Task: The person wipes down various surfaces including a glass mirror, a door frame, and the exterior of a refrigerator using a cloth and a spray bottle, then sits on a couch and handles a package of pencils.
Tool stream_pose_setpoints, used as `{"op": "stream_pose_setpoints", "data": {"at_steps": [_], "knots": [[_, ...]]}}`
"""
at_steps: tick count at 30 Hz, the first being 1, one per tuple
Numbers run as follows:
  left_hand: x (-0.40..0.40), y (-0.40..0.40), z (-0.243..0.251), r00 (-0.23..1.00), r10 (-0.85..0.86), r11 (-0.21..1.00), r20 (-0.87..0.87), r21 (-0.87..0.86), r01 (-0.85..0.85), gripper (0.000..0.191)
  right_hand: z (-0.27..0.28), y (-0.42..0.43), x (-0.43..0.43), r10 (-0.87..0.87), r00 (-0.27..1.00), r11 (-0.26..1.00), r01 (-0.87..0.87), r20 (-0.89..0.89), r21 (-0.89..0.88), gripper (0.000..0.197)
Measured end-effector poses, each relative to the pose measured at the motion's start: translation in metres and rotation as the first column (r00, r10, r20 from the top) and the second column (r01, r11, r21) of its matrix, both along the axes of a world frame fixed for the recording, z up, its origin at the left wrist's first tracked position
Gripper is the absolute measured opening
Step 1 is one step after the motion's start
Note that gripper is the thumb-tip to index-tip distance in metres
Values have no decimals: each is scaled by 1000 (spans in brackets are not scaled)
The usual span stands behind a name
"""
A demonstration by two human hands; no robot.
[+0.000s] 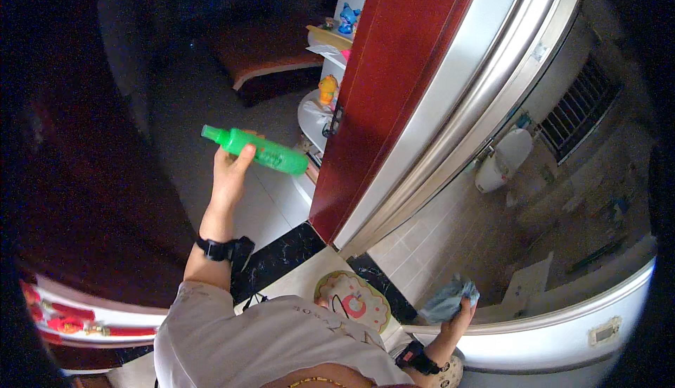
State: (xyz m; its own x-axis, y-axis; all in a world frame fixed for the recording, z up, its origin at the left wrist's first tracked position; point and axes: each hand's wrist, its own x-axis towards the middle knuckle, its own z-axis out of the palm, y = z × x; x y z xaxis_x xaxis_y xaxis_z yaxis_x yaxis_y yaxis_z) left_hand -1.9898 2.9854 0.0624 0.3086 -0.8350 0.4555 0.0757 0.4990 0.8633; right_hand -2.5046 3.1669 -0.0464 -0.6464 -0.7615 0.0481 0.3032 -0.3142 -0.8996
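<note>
My left hand [232, 164] is wrapped around a green plastic bottle [271, 154] with a narrow capped neck. The bottle lies nearly sideways in the grip, its neck pointing left. At the lower right my right hand [461, 311] clutches a crumpled grey-blue cloth [448, 297]. Both wrists carry black straps. Between the arms, a round-edged bath mat [358, 303] with a pink pattern lies on the floor, partly hidden by my shirt.
A dark red door [387, 82] stands beside a pale metal door frame [459, 119]. Past the frame is a bathroom with a white toilet [503, 161] and a barred window [580, 105]. A white corner shelf [315, 119] holds small figures. A dark room lies at the left.
</note>
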Motion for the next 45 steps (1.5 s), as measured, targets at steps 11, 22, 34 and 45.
{"op": "stream_pose_setpoints", "data": {"at_steps": [11,22,34,45], "knots": [[-29,-231,52,982,181,971,-50,-146,-187,32,-43,-93,-98,-268,931,963,256,247,80,47],[29,-515,152,887,230,942,401,-321,-100,43,0,-151,32,-537,843,843,538,-26,16,46],[5,-882,114,768,3,949,640,-244,200,60,-7,-183,210,-815,417,517,836,403,181,45],[-9,-915,31,673,-214,853,708,-201,482,53,-35,-138,280,-533,764,717,636,363,-285,40]]}}
